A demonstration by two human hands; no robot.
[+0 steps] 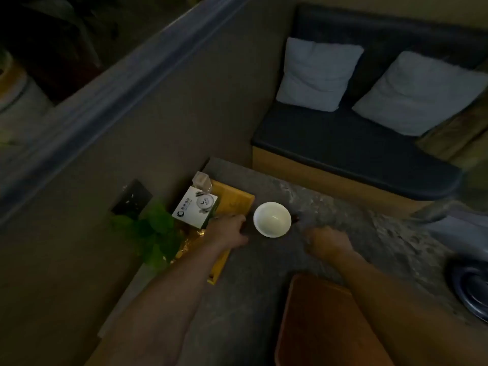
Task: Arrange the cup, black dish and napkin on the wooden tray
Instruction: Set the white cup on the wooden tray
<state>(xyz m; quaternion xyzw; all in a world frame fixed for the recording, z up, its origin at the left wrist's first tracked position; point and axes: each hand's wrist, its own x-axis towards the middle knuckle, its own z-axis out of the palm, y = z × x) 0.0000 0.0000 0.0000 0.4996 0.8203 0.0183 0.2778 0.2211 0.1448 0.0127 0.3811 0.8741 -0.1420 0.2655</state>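
Observation:
A white cup point(272, 219) stands on the grey stone table, just right of the yellow wooden tray point(235, 199). Dark slivers at the cup's left and right point(296, 220) look like a black dish under it; the dim light hides its outline. My left hand point(229, 230) lies over the tray's right edge, with fingers and thumb spread toward the cup's left side. Whether it grips anything is unclear. My right hand point(327, 241) hovers blurred to the right of the cup, fingers loosely curled downward and holding nothing. I see no napkin.
A white printed box point(195, 208) and a small glass point(202, 180) sit on the tray's far left part. A green plant point(150, 233) stands beside it. A brown mat point(317, 318) lies near me, a dark round metal vessel point(472, 286) at the right edge, and a cushioned bench point(351, 143) beyond.

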